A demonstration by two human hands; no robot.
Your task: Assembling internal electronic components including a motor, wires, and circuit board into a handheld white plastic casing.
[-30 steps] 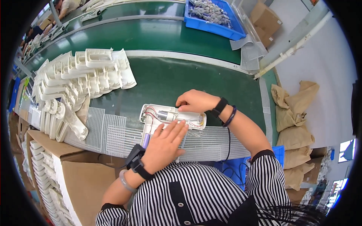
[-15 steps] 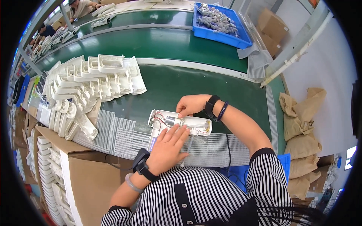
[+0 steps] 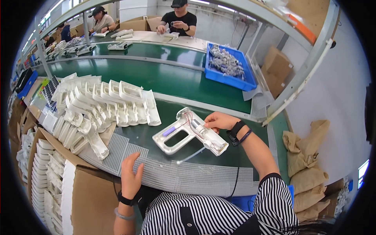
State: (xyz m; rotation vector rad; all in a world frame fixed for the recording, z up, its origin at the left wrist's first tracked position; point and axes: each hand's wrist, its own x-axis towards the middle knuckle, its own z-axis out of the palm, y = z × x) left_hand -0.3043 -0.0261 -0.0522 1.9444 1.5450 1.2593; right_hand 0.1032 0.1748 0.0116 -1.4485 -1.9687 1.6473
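A white pistol-shaped plastic housing half (image 3: pixel 178 145), its inside facing up, is at the middle of the green work surface. In it show a silver motor (image 3: pixel 196 124), thin red wires and a purple cylinder (image 3: pixel 169 131). A pale rod or cable (image 3: pixel 190 155) sticks out from its near side, toward the mat. My right hand (image 3: pixel 222 120) grips the far edge of the housing beside the motor, thumb and fingers closed on it. My left hand (image 3: pixel 131 174) is off the housing, held over the mesh mat with fingers apart and nothing in it.
Rows of white housing shells (image 3: pixel 113 98) stand stacked at the left. A cardboard box (image 3: pixel 94 196) of shells is at the near left. Beyond lie a green conveyor (image 3: pixel 156 74) and a blue bin (image 3: pixel 231 80) of parts; co-workers sit farther back. Brown sacks (image 3: pixel 309 176) are at the right.
My left hand has left the housing and moved left. The housing has turned, its handle now pointing left, with my right hand still on it. The view has tilted up, showing more co-workers.
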